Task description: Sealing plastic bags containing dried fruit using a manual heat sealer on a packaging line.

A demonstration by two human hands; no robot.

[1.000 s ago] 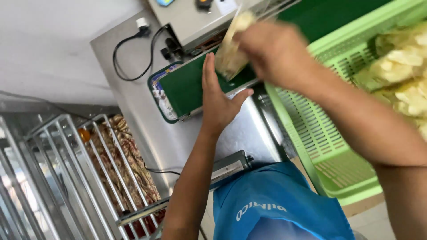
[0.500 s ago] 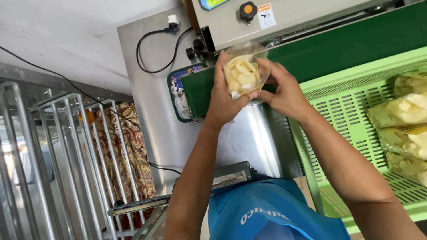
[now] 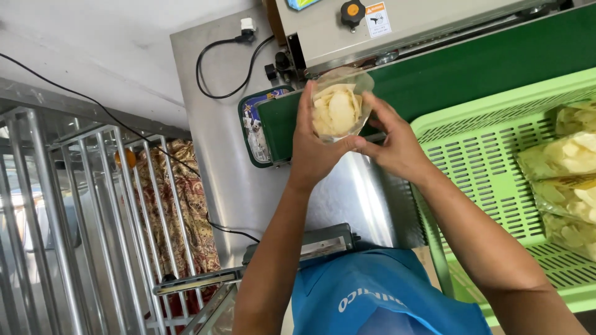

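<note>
Item: clear bag of pale chips [image 3: 336,111], held upright over the near end of the green conveyor belt [image 3: 472,68], left hand [image 3: 316,146] and right hand [image 3: 391,146] both clasping its sides; risk: loose top may enter the sealing machine [image 3: 397,28] crooked.

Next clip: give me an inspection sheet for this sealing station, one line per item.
Surface: steel table bearing a sealing machine with a green belt.
Job's things: clear bag of pale chips, held up over the belt's end.
Clutter: green basket with more filled bags.
Grippers: left hand and right hand both grip the bag.
Cables: black cord looped on the table to a plug.
Surroundings: metal rack, patterned cloth, white wall.
</note>
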